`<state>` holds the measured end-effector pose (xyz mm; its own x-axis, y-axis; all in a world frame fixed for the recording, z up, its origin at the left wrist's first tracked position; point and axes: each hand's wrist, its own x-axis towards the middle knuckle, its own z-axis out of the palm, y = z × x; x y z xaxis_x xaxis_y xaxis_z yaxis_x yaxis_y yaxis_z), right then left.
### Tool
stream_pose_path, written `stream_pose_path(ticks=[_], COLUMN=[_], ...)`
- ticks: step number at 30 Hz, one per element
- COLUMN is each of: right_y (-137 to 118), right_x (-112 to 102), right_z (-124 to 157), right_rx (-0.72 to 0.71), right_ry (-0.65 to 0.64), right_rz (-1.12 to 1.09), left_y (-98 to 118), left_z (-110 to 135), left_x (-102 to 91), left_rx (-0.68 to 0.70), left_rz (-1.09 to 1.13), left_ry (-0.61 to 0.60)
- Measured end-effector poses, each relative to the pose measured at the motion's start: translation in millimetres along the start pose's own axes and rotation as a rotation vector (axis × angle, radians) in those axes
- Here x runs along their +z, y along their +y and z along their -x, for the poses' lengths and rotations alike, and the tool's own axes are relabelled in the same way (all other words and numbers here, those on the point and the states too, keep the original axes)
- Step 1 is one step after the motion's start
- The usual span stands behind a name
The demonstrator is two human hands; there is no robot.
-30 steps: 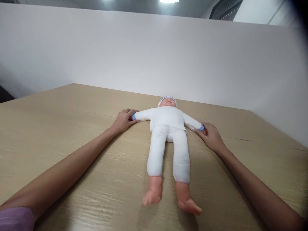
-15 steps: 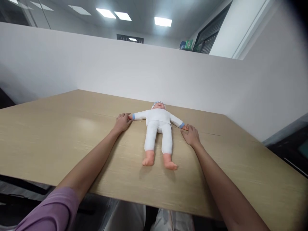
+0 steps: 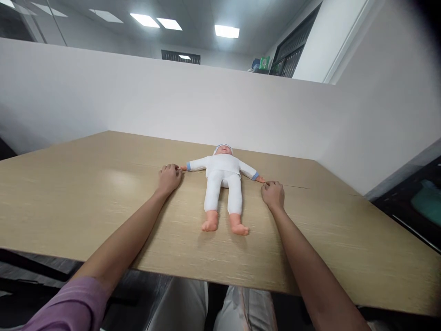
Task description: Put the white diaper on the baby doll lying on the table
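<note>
Closest in my view are a purple sleeve [image 3: 74, 305] and light trousers [image 3: 186, 305], below the near edge of the surface [image 3: 344, 230]. Farther in, I see the white-clad doll [image 3: 223, 164] lying on its back mid-surface, bare feet [image 3: 209, 224] toward me. The left hand [image 3: 169, 178] and right hand [image 3: 273, 195] rest with curled fingers beside the ends of its outstretched arms; I cannot tell whether they pinch anything. Beyond its capped head [image 3: 224, 150] stands a pale partition [image 3: 179, 101].
</note>
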<state>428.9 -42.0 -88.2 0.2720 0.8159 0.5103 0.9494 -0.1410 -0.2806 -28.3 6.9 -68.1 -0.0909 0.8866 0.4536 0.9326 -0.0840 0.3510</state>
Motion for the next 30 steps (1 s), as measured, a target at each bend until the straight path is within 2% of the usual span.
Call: stream_pose_path(ticks=[3,16,30], right_y=[0.5,2.6,0.9], right_x=[-0.5,-0.5,2.0], right_z=[-0.5,-2.3,-4.0], right_rx=[-0.011,-0.095,-0.041], right_ry=[-0.01,-0.055,-0.133], right_rz=[0.007,0.006,0.07], left_y=[-1.4,-0.6,-4.5], left_z=[-1.6,-2.7,-4.0], left_x=[1.7,1.8,6.8], left_rx=[-0.023,0.048,0.06], left_rz=[0.002,-0.014,-0.031], left_ry=[-0.003,-0.045,-0.068])
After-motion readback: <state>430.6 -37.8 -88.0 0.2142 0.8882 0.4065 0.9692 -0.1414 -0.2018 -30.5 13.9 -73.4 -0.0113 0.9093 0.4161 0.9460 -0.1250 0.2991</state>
